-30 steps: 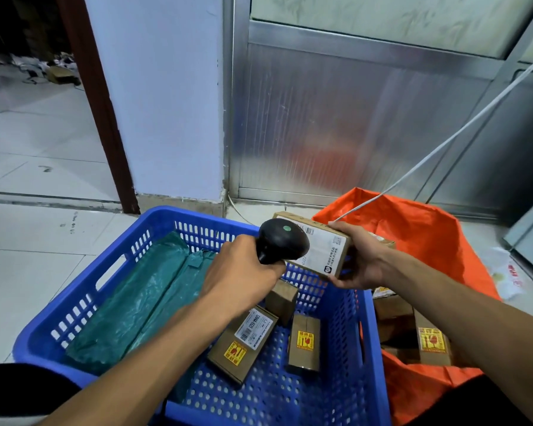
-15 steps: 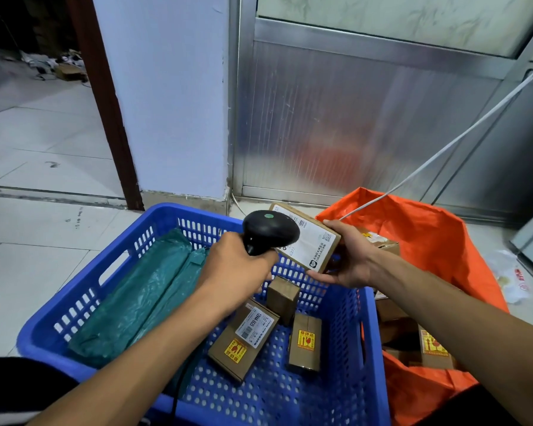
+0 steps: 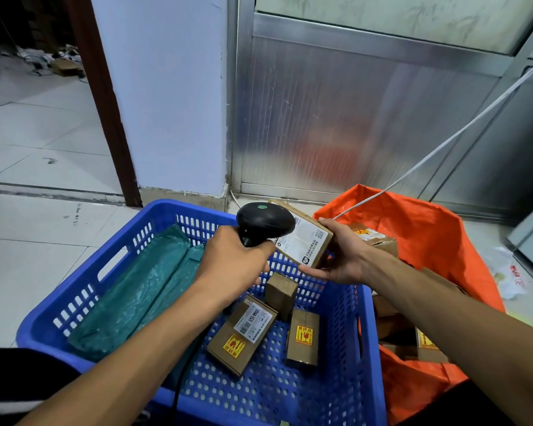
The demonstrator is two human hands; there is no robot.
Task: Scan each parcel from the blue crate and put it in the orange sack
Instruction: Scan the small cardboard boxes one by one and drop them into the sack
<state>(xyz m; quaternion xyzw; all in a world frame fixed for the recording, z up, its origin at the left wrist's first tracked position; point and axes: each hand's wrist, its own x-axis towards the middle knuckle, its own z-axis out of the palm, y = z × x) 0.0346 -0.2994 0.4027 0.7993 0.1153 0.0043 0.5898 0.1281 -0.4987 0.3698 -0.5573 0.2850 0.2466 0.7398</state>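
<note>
My left hand (image 3: pixel 233 265) grips the handle of a black barcode scanner (image 3: pixel 263 224), its head pointing at a cardboard parcel (image 3: pixel 306 242) with a white label. My right hand (image 3: pixel 340 256) holds that parcel tilted above the far right corner of the blue crate (image 3: pixel 83 290). Inside the crate lie three small brown boxes (image 3: pixel 243 333) and teal plastic mailers (image 3: pixel 136 290). The orange sack (image 3: pixel 419 229) stands open to the right of the crate, with several brown boxes (image 3: pixel 371 238) inside it.
A white cord (image 3: pixel 443 142) runs from the upper right down into the sack. A metal-panelled wall (image 3: pixel 351 112) and a white pillar (image 3: pixel 166 87) stand behind. A crumpled plastic bag (image 3: pixel 510 275) lies on the tiled floor at the right.
My right hand has tilted the parcel so its white label faces more upward toward the scanner. The scanner's head has stayed just left of the label.
</note>
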